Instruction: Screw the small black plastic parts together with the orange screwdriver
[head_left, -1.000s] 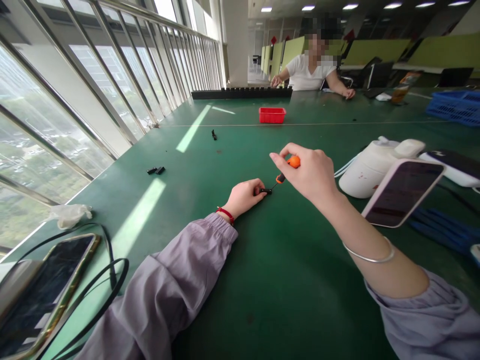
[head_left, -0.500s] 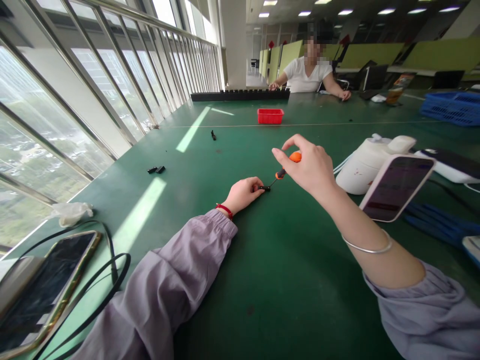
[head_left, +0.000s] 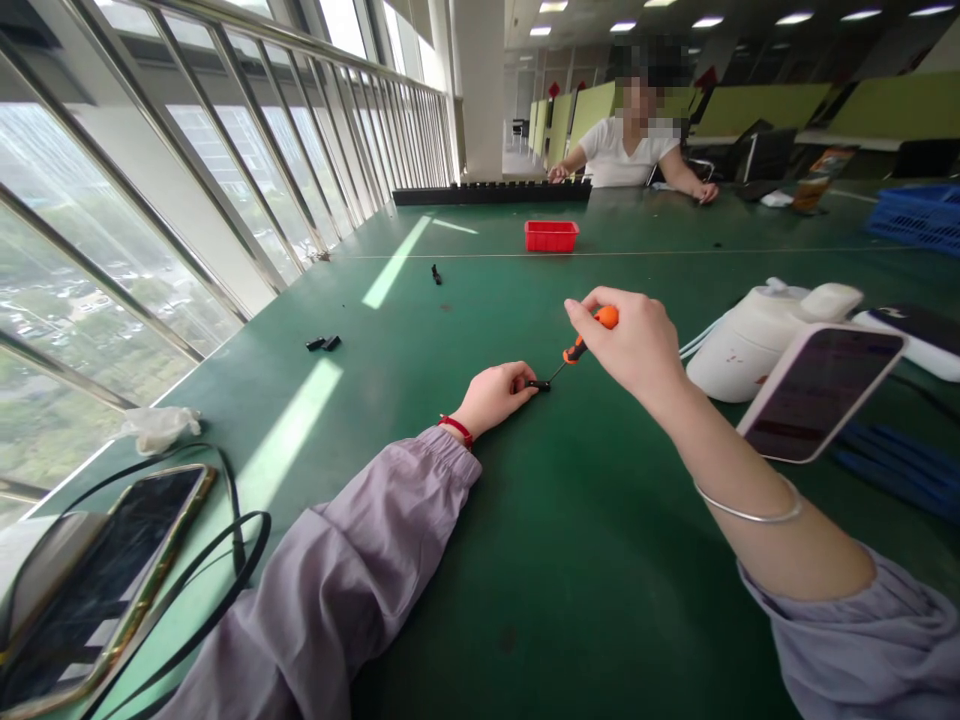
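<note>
My left hand (head_left: 496,397) rests on the green table (head_left: 450,600), its thumb and fingers pinching a small black part (head_left: 538,385) against the surface. An orange-and-black screwdriver (head_left: 576,349) slants down from the right, its thin shaft reaching the right end of that part. Whether the tip sits in a screw is too small to tell. My right hand (head_left: 634,335) is closed round the screwdriver's handle, thumb and forefinger at the orange butt end. More small black pieces (head_left: 322,343) lie to the left, and a single black piece (head_left: 436,274) lies farther back.
A red bin (head_left: 551,236) stands beyond my hands, before a long black rack (head_left: 491,193). Across the table sits a person in white (head_left: 630,150). At right are a white bottle (head_left: 739,340), a propped phone (head_left: 821,390) and a blue basket (head_left: 915,215); at left, a phone (head_left: 105,590) and cables.
The view has shifted slightly, moving everything a little to the right. My right hand has tipped over the screwdriver, with fingers nearer its handle. The left hand still holds the black part.
</note>
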